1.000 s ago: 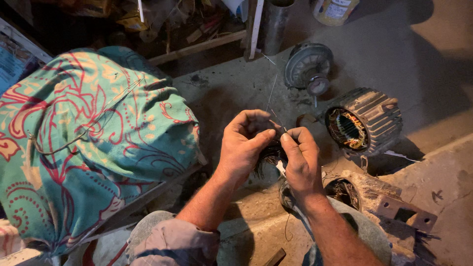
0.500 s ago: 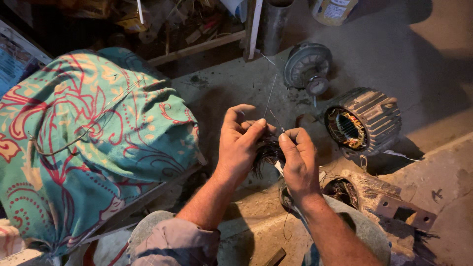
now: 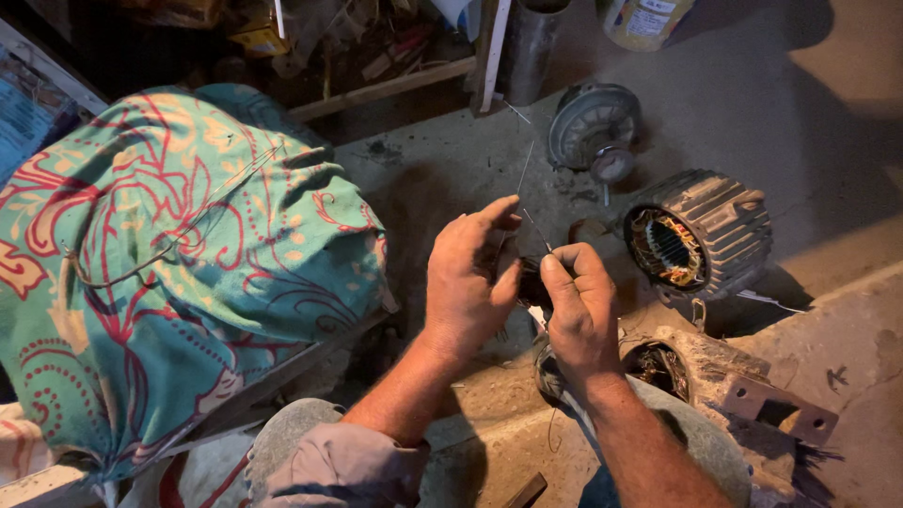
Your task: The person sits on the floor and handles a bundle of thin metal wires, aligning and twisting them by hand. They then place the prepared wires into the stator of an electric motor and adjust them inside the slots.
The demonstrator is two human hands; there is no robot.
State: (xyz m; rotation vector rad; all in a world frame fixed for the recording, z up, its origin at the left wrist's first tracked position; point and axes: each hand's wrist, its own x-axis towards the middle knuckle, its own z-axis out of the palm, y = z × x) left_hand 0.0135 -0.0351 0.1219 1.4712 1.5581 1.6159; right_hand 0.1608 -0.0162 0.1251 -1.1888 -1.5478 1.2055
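- Motor housing (image 3: 701, 235) — copper windings inside, on concrete floor (image 3: 828, 113).
- Left hand (image 3: 467, 282), right hand (image 3: 578, 315): fingers pinching thin wire (image 3: 527, 174).
- Patterned cloth (image 3: 179, 254) beside left.

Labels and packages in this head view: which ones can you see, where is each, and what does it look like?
Container with a label: top edge, right of centre, on the concrete floor; yellowish body, pale label with a blue patch, cut off by the frame.
Yellow package: top left, among dark clutter; small, boxy, partly hidden.
Printed blue sheet: far left edge, behind the patterned cloth; flat, blue with pale marks.
No screens in view.
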